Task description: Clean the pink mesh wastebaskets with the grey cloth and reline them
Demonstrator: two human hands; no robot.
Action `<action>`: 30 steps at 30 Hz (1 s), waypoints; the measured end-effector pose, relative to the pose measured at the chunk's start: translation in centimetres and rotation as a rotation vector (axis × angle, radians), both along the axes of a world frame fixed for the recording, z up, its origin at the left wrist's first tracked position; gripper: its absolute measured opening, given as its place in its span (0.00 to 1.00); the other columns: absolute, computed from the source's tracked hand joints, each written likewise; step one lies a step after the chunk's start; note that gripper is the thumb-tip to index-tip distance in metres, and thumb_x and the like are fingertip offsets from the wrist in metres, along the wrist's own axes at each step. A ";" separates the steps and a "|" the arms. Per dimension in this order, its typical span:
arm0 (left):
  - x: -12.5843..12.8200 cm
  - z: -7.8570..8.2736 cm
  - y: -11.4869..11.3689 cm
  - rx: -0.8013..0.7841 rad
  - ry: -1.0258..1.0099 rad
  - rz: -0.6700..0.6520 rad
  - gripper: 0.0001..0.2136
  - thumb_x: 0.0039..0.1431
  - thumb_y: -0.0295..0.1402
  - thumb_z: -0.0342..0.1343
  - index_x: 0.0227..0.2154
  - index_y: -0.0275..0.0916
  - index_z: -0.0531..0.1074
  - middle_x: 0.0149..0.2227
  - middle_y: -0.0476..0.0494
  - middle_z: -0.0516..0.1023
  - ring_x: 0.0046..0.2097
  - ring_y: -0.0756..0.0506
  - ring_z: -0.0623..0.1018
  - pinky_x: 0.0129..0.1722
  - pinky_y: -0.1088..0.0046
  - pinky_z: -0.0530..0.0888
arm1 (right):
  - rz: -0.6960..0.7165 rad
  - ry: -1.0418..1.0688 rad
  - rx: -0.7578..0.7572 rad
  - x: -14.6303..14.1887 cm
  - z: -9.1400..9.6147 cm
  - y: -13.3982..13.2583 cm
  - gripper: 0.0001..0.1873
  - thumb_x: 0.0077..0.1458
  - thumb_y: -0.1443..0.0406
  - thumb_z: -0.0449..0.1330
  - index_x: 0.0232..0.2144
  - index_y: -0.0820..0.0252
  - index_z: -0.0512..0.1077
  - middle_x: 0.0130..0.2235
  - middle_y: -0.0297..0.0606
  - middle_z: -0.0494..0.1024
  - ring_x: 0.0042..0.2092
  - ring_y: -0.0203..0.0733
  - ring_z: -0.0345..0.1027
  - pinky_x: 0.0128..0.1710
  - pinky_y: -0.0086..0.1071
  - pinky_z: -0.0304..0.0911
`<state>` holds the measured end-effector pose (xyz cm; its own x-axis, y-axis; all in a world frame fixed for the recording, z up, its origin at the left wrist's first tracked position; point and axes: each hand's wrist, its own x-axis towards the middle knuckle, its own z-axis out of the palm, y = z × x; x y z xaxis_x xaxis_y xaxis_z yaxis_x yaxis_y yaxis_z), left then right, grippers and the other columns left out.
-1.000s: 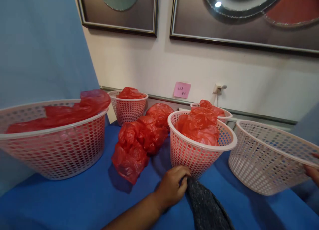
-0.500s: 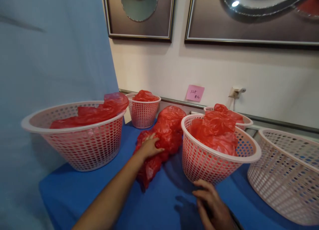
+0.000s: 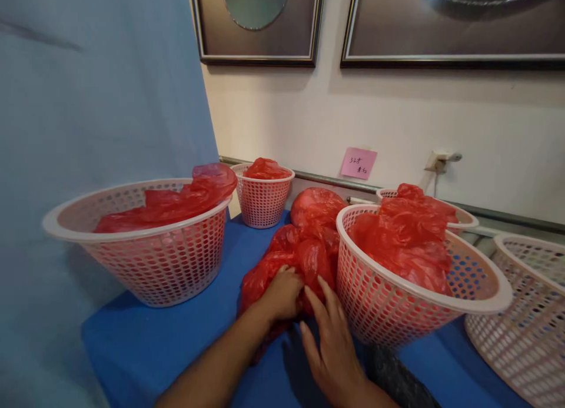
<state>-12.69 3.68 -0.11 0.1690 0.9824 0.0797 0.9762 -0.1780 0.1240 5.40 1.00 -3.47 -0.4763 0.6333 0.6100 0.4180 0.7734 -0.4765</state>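
Crumpled red plastic bags (image 3: 282,249) lie in a heap on the blue-covered table, between the baskets. My left hand (image 3: 282,293) is closed on the near side of the heap, its fingertips partly sunk in the plastic. Close beside it, my right hand (image 3: 330,337) has its fingers stretched and apart, the tips at the bag's near right edge. Whether they touch it I cannot tell. Just right of the heap stands a pink-white mesh basket (image 3: 379,305) with a red plastic bag (image 3: 401,237) bulging in it.
A wide mesh basket (image 3: 145,272) holding red plastic stands at left, and a smaller one (image 3: 262,203) behind the heap. Another basket (image 3: 521,331) is at far right, and one more rim (image 3: 468,218) shows behind. The wall carries a pink note (image 3: 358,163) and a socket (image 3: 436,162).
My left hand has moved nearer and right along the bags and closed on them. My right hand has come up and left beside it. The view has shifted slightly left.
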 end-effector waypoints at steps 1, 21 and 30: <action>0.1 0.0 -0.4 -0.011 -0.019 0.006 0.08 0.52 0.33 0.59 0.31 0.36 0.80 0.36 0.34 0.82 0.46 0.34 0.78 0.57 0.51 0.67 | -0.040 -0.019 -0.030 -1.0 0.3 0.7 0.31 0.67 0.59 0.51 0.70 0.51 0.55 0.73 0.45 0.52 0.72 0.55 0.49 0.66 0.56 0.58; -3.1 7.7 13.0 0.307 -0.175 0.135 0.39 0.54 0.34 0.67 0.67 0.38 0.59 0.73 0.27 0.48 0.72 0.29 0.57 0.67 0.49 0.62 | -0.136 -0.283 -0.149 -4.6 -8.4 5.1 0.31 0.62 0.68 0.46 0.67 0.61 0.63 0.68 0.48 0.63 0.69 0.55 0.57 0.65 0.55 0.58; 1.1 3.4 24.3 0.261 -0.062 -0.068 0.27 0.60 0.32 0.61 0.63 0.49 0.68 0.72 0.37 0.56 0.69 0.29 0.61 0.67 0.45 0.60 | -0.050 -0.307 -0.098 -4.6 -12.0 7.2 0.30 0.65 0.63 0.50 0.68 0.54 0.61 0.68 0.46 0.64 0.68 0.57 0.59 0.63 0.55 0.64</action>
